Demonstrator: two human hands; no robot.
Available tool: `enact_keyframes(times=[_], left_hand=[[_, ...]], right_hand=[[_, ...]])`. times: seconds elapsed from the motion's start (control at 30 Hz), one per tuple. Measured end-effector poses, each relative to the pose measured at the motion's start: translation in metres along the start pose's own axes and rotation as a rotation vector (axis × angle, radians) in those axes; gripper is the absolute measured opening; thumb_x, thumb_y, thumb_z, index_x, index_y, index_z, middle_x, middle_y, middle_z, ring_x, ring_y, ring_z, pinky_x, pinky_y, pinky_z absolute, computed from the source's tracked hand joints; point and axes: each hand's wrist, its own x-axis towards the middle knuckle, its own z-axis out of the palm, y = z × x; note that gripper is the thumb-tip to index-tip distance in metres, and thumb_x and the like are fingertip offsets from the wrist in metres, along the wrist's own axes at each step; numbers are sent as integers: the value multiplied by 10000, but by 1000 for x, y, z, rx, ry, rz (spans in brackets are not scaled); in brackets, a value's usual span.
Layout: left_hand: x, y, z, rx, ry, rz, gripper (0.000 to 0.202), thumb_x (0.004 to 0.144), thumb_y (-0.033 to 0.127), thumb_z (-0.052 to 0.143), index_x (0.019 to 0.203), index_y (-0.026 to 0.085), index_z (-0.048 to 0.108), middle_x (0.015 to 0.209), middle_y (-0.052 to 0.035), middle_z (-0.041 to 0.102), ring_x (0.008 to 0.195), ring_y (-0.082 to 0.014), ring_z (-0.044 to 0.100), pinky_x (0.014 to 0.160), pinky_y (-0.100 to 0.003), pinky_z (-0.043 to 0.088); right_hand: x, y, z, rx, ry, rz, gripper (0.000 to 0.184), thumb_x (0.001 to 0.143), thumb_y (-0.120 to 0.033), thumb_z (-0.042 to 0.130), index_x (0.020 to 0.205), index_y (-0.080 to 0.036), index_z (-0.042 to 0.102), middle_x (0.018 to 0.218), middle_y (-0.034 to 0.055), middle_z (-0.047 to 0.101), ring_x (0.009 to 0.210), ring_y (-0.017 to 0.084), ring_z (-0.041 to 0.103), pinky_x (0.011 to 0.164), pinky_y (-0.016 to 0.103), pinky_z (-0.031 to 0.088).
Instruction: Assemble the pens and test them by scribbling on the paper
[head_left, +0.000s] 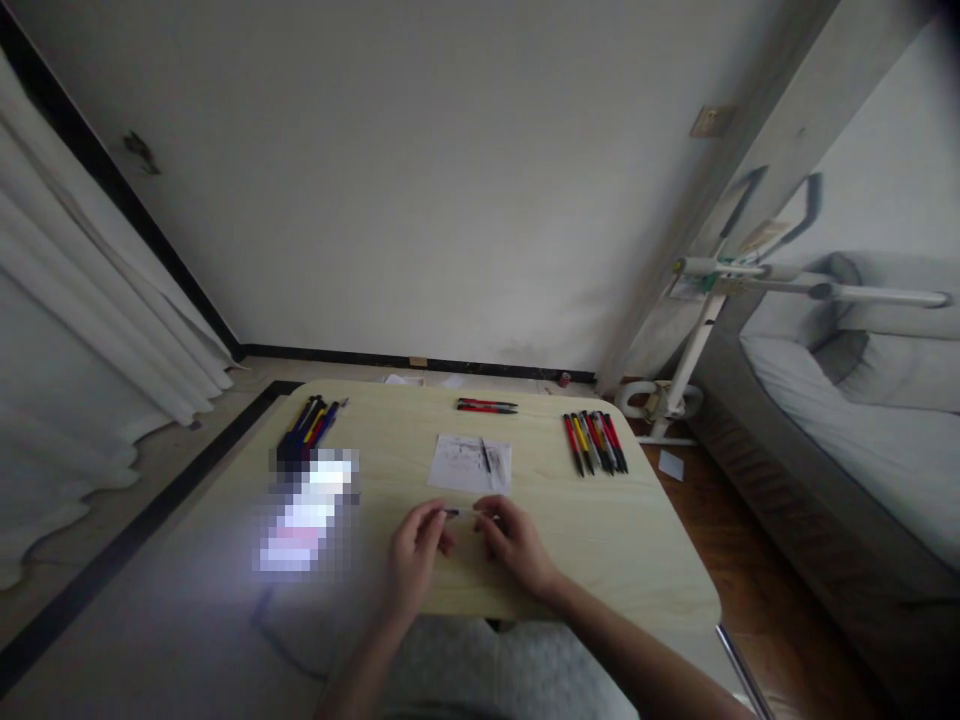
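Note:
My left hand (414,553) and my right hand (516,547) meet over the near middle of a pale wooden table (660,540). Between their pinched fingertips they hold a thin pen part (461,512), dark at its left end and pale along the rest. Just beyond it lies a white sheet of paper (470,464) with scribbles and a short dark piece on it. A row of several pens (595,441), red, yellow and grey, lies at the right. Two red and black pens (487,405) lie at the far edge. A bundle of dark blue, red and yellow pens (307,428) lies at the left.
A blurred-out patch (309,512) covers something on the table's left. A grey sofa (862,420) stands at the right, with a white metal stand (694,350) beside it. White curtains (82,330) hang at the left. A plain wall lies ahead.

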Motion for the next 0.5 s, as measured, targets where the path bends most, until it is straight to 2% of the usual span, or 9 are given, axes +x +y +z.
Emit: enact_keyframes(times=[0.17, 0.3, 0.5], left_hand=[[-1, -5, 0, -33, -1, 21, 352, 718, 384, 566, 949, 119, 588, 797, -79, 666, 663, -187, 631, 639, -280, 498], [-3, -7, 1, -51, -28, 30, 358, 720, 368, 569, 965, 109, 587, 837, -96, 663, 692, -195, 635, 639, -281, 504], [-3, -7, 1, -53, -76, 48, 363, 709, 350, 580, 976, 104, 583, 857, -88, 654, 653, -175, 626, 615, -271, 506]], right_hand=[[-4, 3, 5, 19, 122, -35, 211, 779, -313, 484, 909, -159, 545, 668, -12, 540, 451, 75, 479, 407, 180, 375], [-10, 3, 9, -43, 195, -113, 211, 784, -287, 477, 920, -153, 566, 684, 1, 557, 481, 81, 488, 442, 188, 391], [-12, 3, 8, -44, 238, -124, 223, 782, -279, 478, 930, -143, 573, 684, 12, 573, 499, 90, 497, 466, 201, 403]])
